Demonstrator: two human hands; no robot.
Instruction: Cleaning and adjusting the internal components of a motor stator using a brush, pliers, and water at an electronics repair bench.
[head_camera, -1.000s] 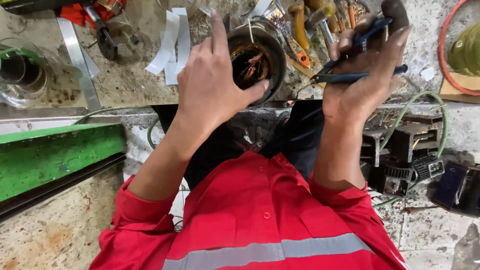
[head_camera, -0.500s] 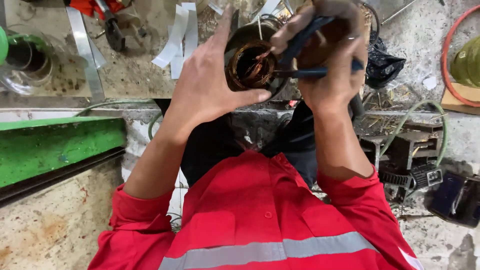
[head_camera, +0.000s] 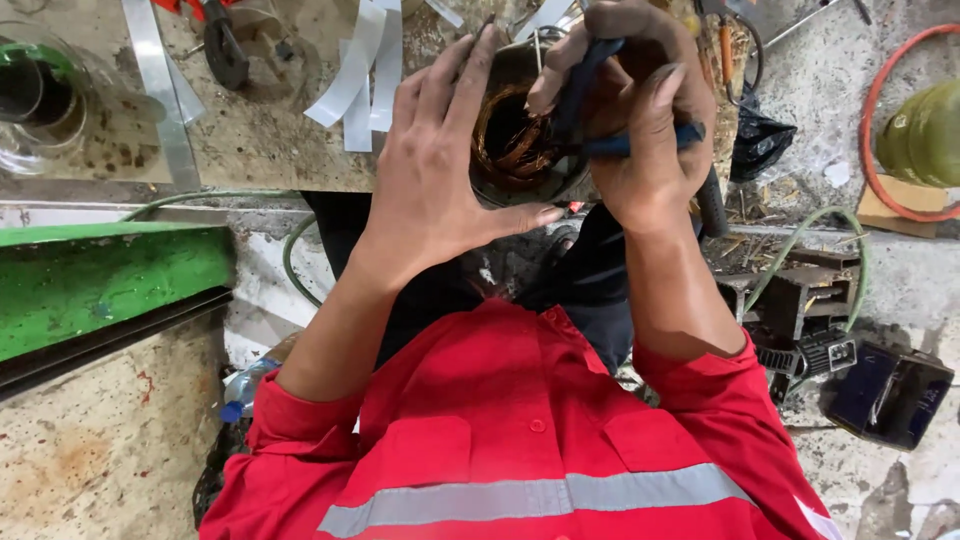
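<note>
At the workbench's (head_camera: 260, 150) near edge, the left hand (head_camera: 440, 170) wraps spread fingers round the stator (head_camera: 515, 140), likely heavy and rigid with delicate copper windings, while the right hand (head_camera: 640, 130) clenches blue-handled pliers (head_camera: 600, 100) inside.

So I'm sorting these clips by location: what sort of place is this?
Probably a motor repair workshop: a motor stator with copper windings worked with blue-handled pliers, white insulation strips on a stained bench.
</note>
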